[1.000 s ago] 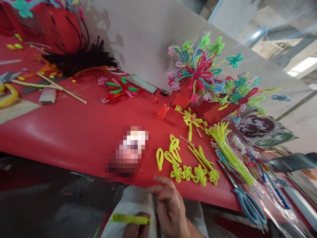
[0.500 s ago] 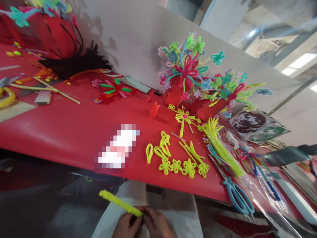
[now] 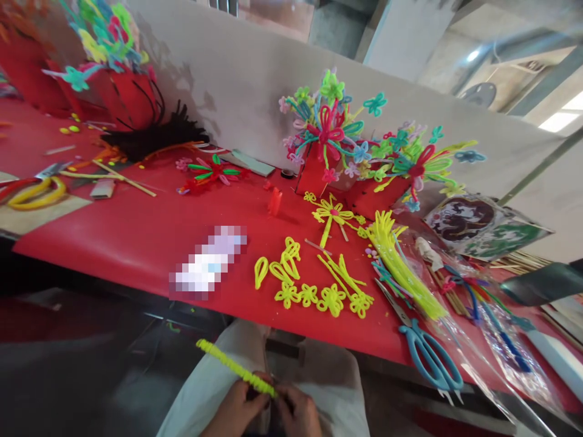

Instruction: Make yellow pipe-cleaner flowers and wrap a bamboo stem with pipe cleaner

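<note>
Over my lap, a fuzzy yellow-green stick [image 3: 228,364] slants down from upper left to my fingers. My left hand [image 3: 241,402] is closed round it near its lower right end. My right hand [image 3: 298,408] pinches that same end, its fingertips close to the left ones. On the red table [image 3: 150,255] in front lie several small yellow pipe-cleaner flowers [image 3: 332,300], loose loops [image 3: 261,272] and a larger yellow flower with a pink centre [image 3: 334,212]. A thick bundle of yellow pipe cleaners [image 3: 405,267] rests to their right.
Blue-handled scissors [image 3: 430,358] lie at the table's right edge, beside clear plastic bags. Colourful flower arrangements [image 3: 325,136] stand along the back. At the left are yellow-handled scissors [image 3: 39,194] and black pipe cleaners [image 3: 150,136]. A pixelated patch covers something mid-table.
The view has shifted, showing more of the table's left side. Both hands and the yellow stick sit slightly further right in the picture, with the grip much the same.
</note>
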`<state>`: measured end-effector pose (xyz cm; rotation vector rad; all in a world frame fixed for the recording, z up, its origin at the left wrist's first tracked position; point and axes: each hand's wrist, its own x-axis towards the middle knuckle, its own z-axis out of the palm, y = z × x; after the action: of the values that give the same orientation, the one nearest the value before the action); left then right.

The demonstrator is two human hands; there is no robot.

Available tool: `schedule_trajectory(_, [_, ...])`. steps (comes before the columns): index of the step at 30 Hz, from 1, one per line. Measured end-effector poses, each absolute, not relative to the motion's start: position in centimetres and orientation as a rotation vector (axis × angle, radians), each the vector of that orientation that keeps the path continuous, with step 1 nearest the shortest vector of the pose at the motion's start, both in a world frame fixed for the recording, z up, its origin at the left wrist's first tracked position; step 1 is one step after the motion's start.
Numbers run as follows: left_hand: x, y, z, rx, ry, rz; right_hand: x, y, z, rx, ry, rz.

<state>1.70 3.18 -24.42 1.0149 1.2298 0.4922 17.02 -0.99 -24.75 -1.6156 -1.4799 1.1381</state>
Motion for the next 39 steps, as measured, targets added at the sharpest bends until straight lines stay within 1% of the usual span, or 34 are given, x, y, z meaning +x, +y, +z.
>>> schedule_trajectory(7, [2.8, 3.3, -23.0, 1.051, 1.185, 0.422, 17.5, -1.6, -25.0, -1.659, -1.482, 1.129])
schedule_trajectory(11, [3.2, 3.3, -23.1, 1.036, 1.199, 0.401, 17.2, -1.5, -25.3, -1.719, -1.461, 1.089])
schedule_trajectory(16, [2.9, 3.2, -24.1, 1.028, 1.251, 0.398, 16.9, -1.5, -26.0, -1.662, -1.362, 1.206])
schedule_trajectory(21, [2.8, 3.4, -25.2, 1.093, 1.241, 0.402, 17.1, -1.7, -27.6, -1.588, -1.296, 1.321])
schedule_trajectory(28, [2.7, 3.3, -25.8, 1.178, 1.230, 0.357, 17.9, -1.7, -29.7, -1.669, -1.308, 1.389])
schedule_trajectory(39, [2.6, 3.7, -24.8, 1.234, 1.254, 0.271, 17.8, -1.7, -28.6, -1.733, -1.528, 1.378])
